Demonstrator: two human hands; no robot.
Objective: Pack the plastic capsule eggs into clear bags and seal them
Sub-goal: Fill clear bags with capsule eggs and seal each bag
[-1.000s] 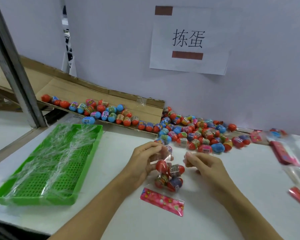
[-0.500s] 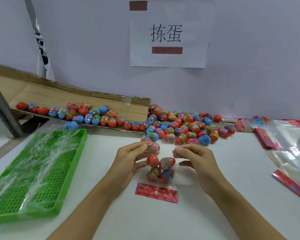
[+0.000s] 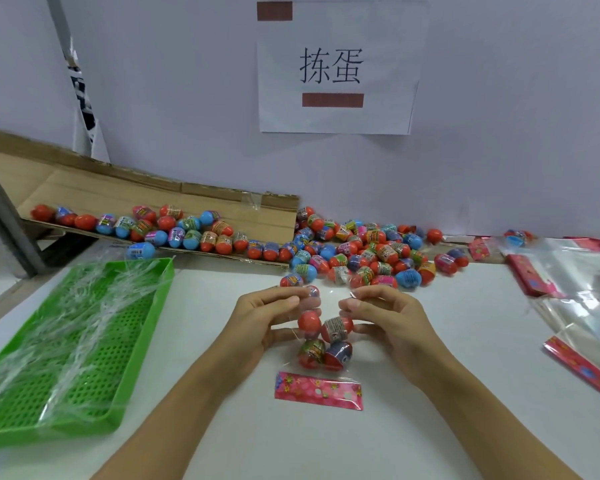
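A: State the grip of each hand.

B: Left hand (image 3: 262, 318): thumb and fingers curled, pinching the left top edge of the clear bag (image 3: 326, 341). Right hand (image 3: 387, 318): same form, pinching the right top edge. Both grasp the bag; neither is released.

A: Location of the bag?

B: Between the hands, above the white table (image 3: 430, 393). Four eggs (image 3: 336, 329) sit inside, two over two. The pink header (image 3: 318, 390) lies flat on the table at its near end.

A: Surroundings?

B: Loose eggs (image 3: 361, 252) are heaped along the wall just behind the hands; the nearest ones lie close to the fingertips. More eggs rest on a cardboard ramp (image 3: 136, 199) to the left. A green tray (image 3: 75, 344) with clear film stands left of the left forearm. Spare bags (image 3: 575, 292) lie at the right. A paper sign (image 3: 333, 67) hangs on the wall.
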